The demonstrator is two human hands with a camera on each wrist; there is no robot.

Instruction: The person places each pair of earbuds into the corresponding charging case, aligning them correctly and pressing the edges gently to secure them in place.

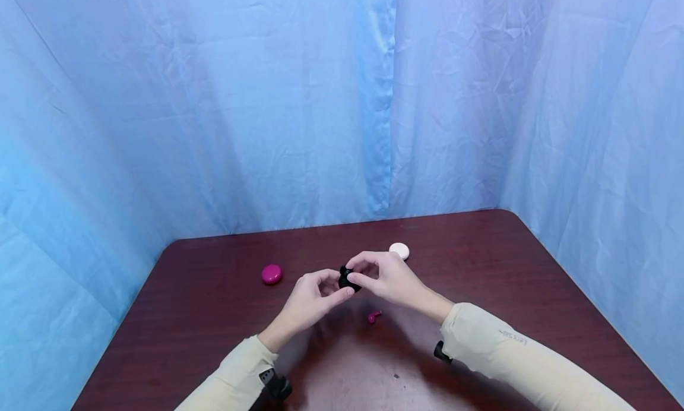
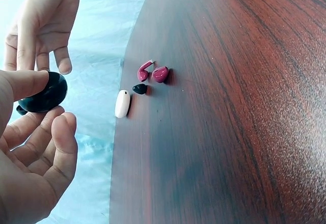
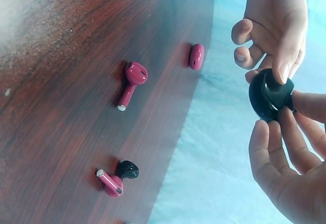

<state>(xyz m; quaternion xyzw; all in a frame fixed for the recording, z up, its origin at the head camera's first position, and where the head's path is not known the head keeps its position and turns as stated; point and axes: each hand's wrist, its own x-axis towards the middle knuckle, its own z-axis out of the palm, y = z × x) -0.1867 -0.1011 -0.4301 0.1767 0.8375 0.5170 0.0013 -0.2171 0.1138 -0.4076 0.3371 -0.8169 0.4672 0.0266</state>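
Note:
A round, glossy black earbud case [image 1: 350,282] is held up between both hands above the table. My left hand [image 1: 309,299] grips it from the left, with the thumb along its near side. From the right, my right hand [image 1: 389,275] pinches its upper part with thumb and fingertips. In the left wrist view a small black piece [image 2: 21,110] sticks out past the edge of the case. Below the hands lie two magenta earbuds [image 3: 135,75], one of them beside a black earbud [image 3: 128,169].
A round magenta case [image 1: 271,274] rests on the dark red-brown table [image 1: 214,316] to the left of the hands. Behind the right hand lies a white case [image 1: 401,250], partly covered in the head view. Light blue curtains [image 1: 299,114] hang around the table's far and side edges.

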